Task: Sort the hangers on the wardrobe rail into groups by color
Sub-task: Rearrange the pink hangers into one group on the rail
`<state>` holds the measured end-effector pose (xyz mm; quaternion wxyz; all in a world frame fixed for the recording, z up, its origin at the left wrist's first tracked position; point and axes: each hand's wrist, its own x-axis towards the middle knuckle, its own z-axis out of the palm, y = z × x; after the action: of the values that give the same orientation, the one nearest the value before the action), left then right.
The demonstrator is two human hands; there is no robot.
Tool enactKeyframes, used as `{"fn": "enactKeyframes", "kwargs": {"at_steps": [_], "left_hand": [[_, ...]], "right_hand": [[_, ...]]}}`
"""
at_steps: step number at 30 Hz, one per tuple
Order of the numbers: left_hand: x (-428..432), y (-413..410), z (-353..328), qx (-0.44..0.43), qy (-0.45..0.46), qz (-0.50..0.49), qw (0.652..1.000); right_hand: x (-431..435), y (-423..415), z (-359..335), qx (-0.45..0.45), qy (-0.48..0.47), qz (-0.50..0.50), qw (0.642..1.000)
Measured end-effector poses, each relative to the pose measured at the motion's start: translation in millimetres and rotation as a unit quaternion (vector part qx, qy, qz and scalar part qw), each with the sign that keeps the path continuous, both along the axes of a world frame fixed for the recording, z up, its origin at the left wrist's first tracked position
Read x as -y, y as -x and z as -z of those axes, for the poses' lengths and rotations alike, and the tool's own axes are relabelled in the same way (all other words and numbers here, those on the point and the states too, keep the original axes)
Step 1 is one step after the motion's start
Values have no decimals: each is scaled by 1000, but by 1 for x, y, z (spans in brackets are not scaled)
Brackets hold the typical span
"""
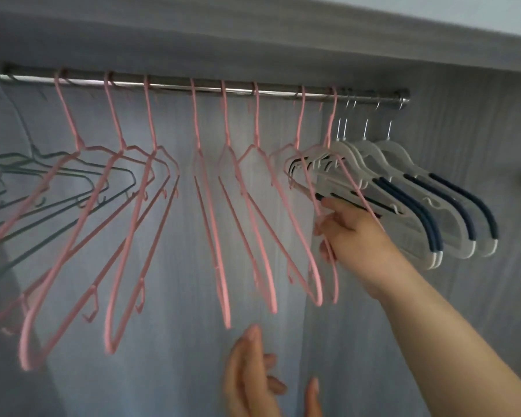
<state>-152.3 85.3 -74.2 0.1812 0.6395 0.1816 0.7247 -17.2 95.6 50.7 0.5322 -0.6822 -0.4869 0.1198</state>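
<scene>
Flagging risks, nearest first. The bottom loops of the pink hangers (151, 115) hang just above our left hand (253, 374). If we lift that hand blind, it could knock a loop and set the row swinging.

Further in, the pink hanger (331, 124) we're holding lies across the front of the white hangers (385, 145) at the right end of the rail (283, 93). Its wire overlaps their navy-padded arms. If we pull it sideways it may snag a notch and drag a white one along, or lift a hook off the rail. We'd judge it safer to lift the hanger clear before sliding it.

Furthest out, the pink hooks sit unevenly spaced and tilted, so a hard shove could bunch or cross them.

Hands:
- **Left:** low under the middle of the rail, fingers loosely spread, holding nothing and touching nothing.
- **Right:** reaching up, fingers and thumb pinching the lower wire of that last pink hanger. The forefinger is stretched out toward a dark bar on the nearest white hanger; we can't tell if it touches.

Sort state: grey hangers (124, 171) are at the left end, pink through the middle and white at the right end. It looks nearly done.
</scene>
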Motion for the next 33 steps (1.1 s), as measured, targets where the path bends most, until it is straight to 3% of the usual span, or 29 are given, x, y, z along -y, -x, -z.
{"fn": "enactKeyframes", "kwargs": {"at_steps": [3, 5, 6, 8, 10, 12, 17, 21, 24, 26, 28, 33], "left_hand": [[-2, 6, -11, -68, -85, -84, 990], [7, -5, -8, 37, -1, -7, 999], [10, -14, 5, 56, -2, -8, 998], [19, -39, 23, -3, -26, -55, 998], [6, -47, 14, -95, -34, -34, 994], [1, -53, 9, -139, 10, -26, 990], [-3, -69, -11, -80, 110, 76, 988], [-6, -70, -21, -71, 162, 82, 981], [-6, -71, -18, -66, 182, 75, 978], [-4, -71, -19, -63, 186, 79, 977], [0, -72, -20, -57, 192, 79, 977], [12, -81, -19, -13, 240, 107, 965]], "right_hand": [[-7, -4, 6, -23, -64, 1, 998], [-7, -5, 5, -12, -87, -5, 996], [-5, -6, 4, -4, -87, -9, 996], [0, -5, 1, 8, -89, -26, 996], [3, -5, -3, 14, -105, -50, 993], [3, -3, -5, 4, -111, -68, 991], [-7, 0, -3, -7, -86, -82, 993], [-6, 1, -3, -32, -40, -112, 992], [15, -5, -4, 128, 9, -94, 987], [39, -16, -6, 216, -81, -26, 973], [60, -34, -7, 227, -177, 33, 957], [73, -56, 13, 167, -113, 36, 979]]}}
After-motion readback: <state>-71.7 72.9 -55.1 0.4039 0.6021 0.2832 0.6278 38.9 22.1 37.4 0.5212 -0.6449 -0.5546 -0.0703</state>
